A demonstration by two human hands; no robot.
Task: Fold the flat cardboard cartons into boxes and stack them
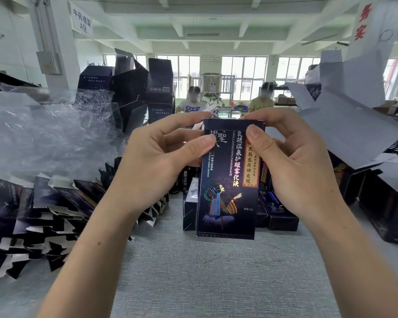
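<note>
A dark blue printed carton, with Chinese lettering and a figure on its front, stands upright in the air above the grey table. My left hand grips its upper left edge, thumb on the front and fingers over the top. My right hand grips the upper right corner, thumb pressed on the front face and fingers curled over the top flap. The carton's top end looks folded over.
Flat dark cartons lie fanned out at the left under crinkled clear plastic wrap. Folded boxes stand behind the held carton, with tall stacks at the back left and right. Two people sit at a far table.
</note>
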